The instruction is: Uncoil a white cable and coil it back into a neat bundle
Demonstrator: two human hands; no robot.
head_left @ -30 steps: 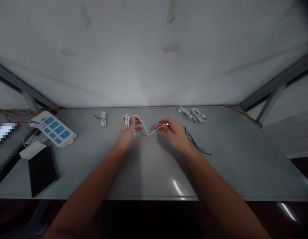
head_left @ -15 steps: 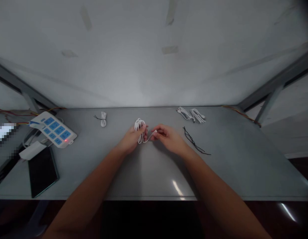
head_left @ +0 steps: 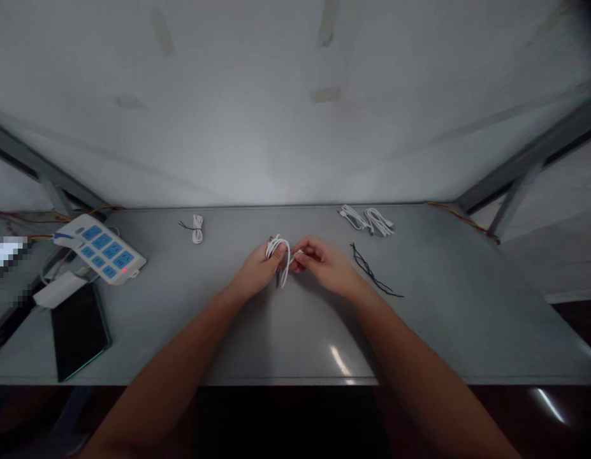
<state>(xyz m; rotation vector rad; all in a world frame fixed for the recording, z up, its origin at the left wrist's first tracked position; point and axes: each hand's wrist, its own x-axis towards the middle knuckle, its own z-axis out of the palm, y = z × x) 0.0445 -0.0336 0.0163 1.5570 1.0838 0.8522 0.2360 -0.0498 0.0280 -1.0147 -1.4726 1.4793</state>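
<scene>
A coiled white cable (head_left: 286, 271) is gripped at its loops by my left hand (head_left: 259, 268), above the middle of the table. Close beside it, my right hand (head_left: 324, 262) is closed on the white plug end (head_left: 299, 253) of that cable. Fingers hide part of the coil and of the plug. To the right of my right hand lie several thin black ties (head_left: 374, 274). On the left, a small white cable bundle (head_left: 197, 229) is bound with a black tie.
Two coiled white cables (head_left: 366, 220) lie near the back wall on the right. A white power strip with blue sockets (head_left: 104, 248) and a dark tablet (head_left: 81, 331) lie at the left. Metal frame bars (head_left: 519, 172) slant at both sides.
My left hand has moved slightly right, closer to my right hand, and the coil has turned and tilted in it. My right hand stays nearly in place on the plug end.
</scene>
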